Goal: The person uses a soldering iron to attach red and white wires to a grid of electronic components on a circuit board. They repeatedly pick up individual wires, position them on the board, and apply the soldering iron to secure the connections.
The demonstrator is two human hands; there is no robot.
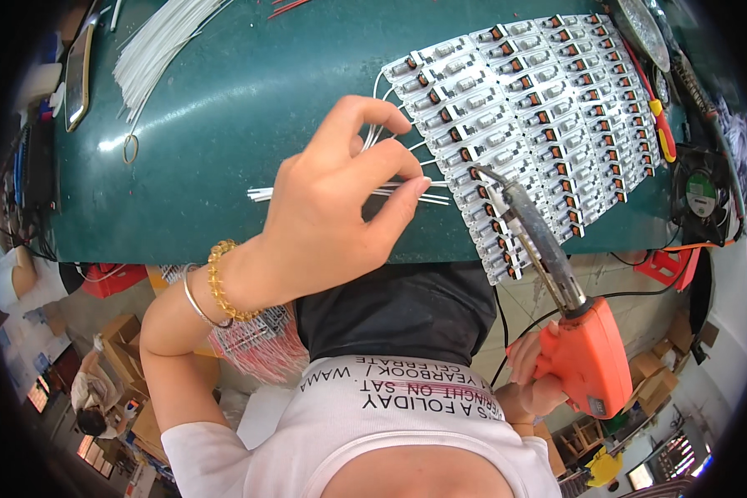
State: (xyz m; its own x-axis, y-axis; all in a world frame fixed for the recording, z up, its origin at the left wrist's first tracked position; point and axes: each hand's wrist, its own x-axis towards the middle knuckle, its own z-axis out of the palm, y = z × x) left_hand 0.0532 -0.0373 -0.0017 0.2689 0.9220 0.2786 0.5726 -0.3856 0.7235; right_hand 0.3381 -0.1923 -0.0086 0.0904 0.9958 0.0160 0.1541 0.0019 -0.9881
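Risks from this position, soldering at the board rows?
1. The left hand pinches thin white wires close to the soldering gun's tip; fingertips could likely get burned.
2. The small boards lie loose in overlapping rows; a nudge from the barrel might shift them.
3. The gun's black cord hangs below the right hand and may snag.

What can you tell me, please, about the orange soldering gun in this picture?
The soldering gun has an orange, plastic-looking pistol body and a long dark metal barrel with a thin feed tube alongside. The right hand grips its handle at the lower right. It slants up and left, its tip meeting the white circuit boards on the green table. A black cable runs down from near its body.
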